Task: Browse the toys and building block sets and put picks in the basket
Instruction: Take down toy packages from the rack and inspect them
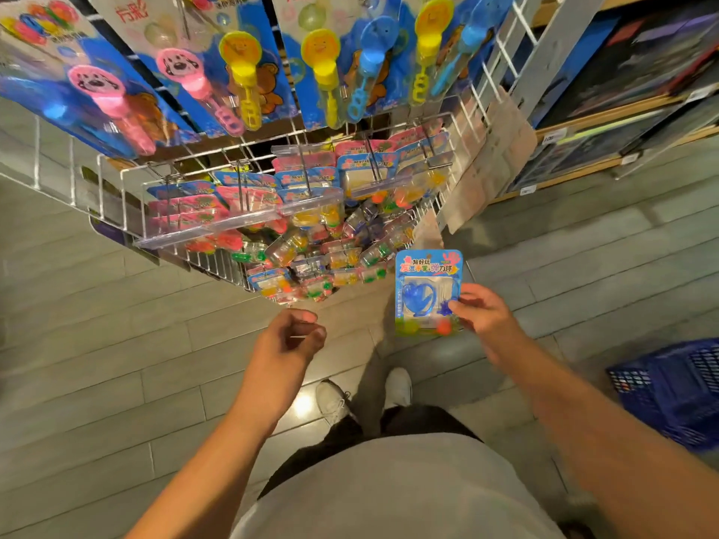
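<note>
My right hand (484,315) pinches the right edge of a blue carded toy pack (422,293) with a blue heart-shaped piece and a small orange ball behind clear plastic. The pack is held upright in front of the wire rack's lower right corner. My left hand (293,336) hovers to the left of the pack with its fingers curled and nothing in it. A dark blue plastic basket (675,390) stands on the floor at the right edge, below and to the right of my right arm.
A white wire rack (249,212) holds several rows of similar small toy packs on hooks. Above them hang bubble wand cards (241,72) in pink, yellow and blue. Wooden shelves (622,122) with boxes stand at the right. Grey plank floor and my white shoes (338,398) lie below.
</note>
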